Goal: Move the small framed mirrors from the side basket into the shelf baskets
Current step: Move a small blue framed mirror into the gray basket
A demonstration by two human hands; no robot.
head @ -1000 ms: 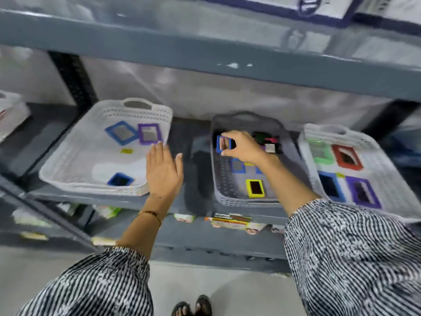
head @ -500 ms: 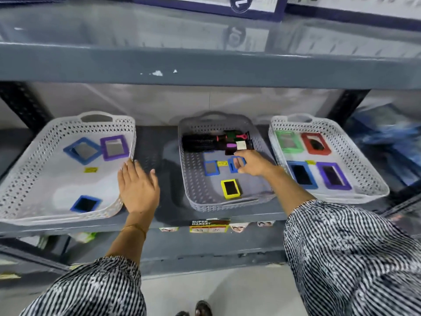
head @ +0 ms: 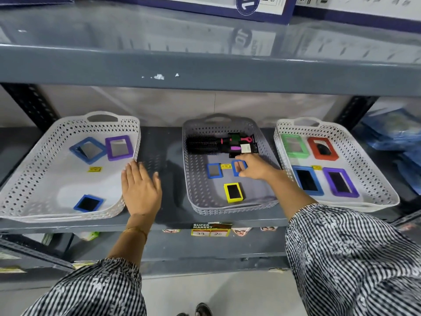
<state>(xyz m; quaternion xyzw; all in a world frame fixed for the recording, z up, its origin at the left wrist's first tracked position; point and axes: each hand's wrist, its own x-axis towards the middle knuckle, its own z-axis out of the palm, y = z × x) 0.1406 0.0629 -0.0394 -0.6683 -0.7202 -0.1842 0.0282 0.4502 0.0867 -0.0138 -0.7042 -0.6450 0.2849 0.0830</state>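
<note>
Right hand point(head: 252, 167) reaching into the grey basket point(head: 196, 197) in the middle of the shelf point(head: 168, 215), fingers point(head: 242, 173) pinched on the blue-framed mirror point(head: 238, 168) lying flat on the basket floor, thumb hooked over its top edge. Just at 9 o'clock from it, a yellow price tag point(head: 226, 166), then a second blue mirror point(head: 214, 170); at 6 o'clock, the yellow-framed mirror point(head: 233, 192). At 12 o'clock, close behind the knuckles, a black hairbrush point(head: 205, 144) with its card label. Left hand point(head: 141, 188) flat on the bare shelf, fingers spread and grasping nothing, its edge against the rim of the left white basket point(head: 29, 201), which holds three mirrors. Right white basket point(head: 373, 204) at 3 o'clock, four mirrors inside. Likely step: setting this mirror down or straightening it (hard to say which from one look). Main risk: a thin, slick frame held only at its edges, prone to slipping or tipping onto its glass if released at an angle. Another: the wrist or sleeve point(head: 341, 258) dragging over the basket's front rim and shifting the light plastic toward the shelf lip, or a knuckle nudging the brush and scattering the neighbours.
</note>
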